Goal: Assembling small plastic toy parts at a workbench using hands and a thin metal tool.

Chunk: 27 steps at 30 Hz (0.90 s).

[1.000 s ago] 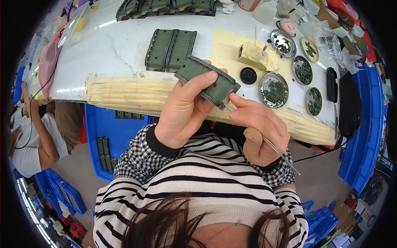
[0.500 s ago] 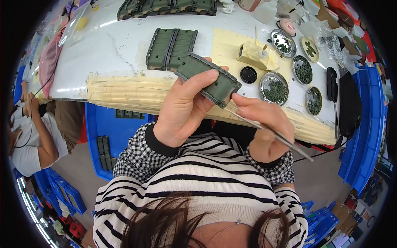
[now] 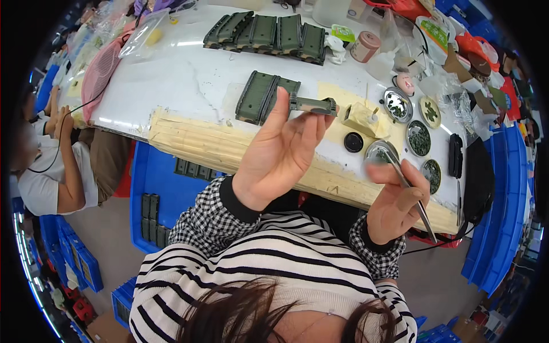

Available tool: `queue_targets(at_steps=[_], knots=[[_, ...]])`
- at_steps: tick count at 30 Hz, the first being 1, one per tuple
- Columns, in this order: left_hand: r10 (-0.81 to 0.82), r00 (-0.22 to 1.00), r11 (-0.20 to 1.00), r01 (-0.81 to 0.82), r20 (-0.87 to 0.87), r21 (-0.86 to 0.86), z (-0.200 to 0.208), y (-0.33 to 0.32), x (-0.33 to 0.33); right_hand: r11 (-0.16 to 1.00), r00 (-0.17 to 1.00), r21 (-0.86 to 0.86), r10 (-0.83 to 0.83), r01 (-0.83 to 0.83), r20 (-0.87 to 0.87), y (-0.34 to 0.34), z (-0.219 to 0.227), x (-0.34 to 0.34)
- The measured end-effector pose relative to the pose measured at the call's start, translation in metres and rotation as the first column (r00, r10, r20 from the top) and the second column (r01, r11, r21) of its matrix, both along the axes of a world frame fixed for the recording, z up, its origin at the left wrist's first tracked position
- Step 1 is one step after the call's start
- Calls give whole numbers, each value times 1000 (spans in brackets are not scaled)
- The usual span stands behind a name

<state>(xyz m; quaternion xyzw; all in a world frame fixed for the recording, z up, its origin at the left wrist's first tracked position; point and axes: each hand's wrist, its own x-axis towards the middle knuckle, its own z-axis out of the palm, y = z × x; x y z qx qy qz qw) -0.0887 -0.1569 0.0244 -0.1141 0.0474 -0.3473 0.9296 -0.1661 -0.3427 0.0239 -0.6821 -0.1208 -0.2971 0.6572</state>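
My left hand (image 3: 280,154) is raised above the table's near edge, pinching a green camouflage plastic model part (image 3: 314,105) between thumb and fingers. That part is turned edge-on, so its broad face is hidden. In my right hand (image 3: 399,203) is a pair of metal tweezers (image 3: 417,207), held slantwise with the tips pointing away from me. The tips are over a round metal dish (image 3: 369,150) of small green pieces; whether they grip a piece I cannot tell. Beyond my left hand, similar green parts (image 3: 257,98) lie side by side on the table.
More camouflage parts (image 3: 289,37) stand in a row at the back. Right of the tape-covered block (image 3: 361,119) are further dishes of green pieces (image 3: 418,138). A black round cap (image 3: 353,142) sits near the block. Below the table edge is a blue bin (image 3: 146,194). A person (image 3: 54,177) sits at left.
My right hand and the tweezers have moved from the held part to the metal dish. My left hand has turned the part edge-on. The whole view has shifted.
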Motion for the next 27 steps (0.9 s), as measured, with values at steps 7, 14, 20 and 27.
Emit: queue_targets(at_steps=[7,14,20,27], knots=[[-4,997,997,10,-77,71,3,-14,-3,979,995,-176,103,-102,-2,5,12,4],[-16,994,999,12,-108,-35,-4,-13,-5,966,999,-253,51,-54,-21,12,25,5],[59,998,962,-54,-13,269,3,-17,-13,730,984,-683,92,39,155,-1,54,20],[103,993,908,-120,63,402,8,-19,-18,654,966,-754,146,66,211,-1,64,25]])
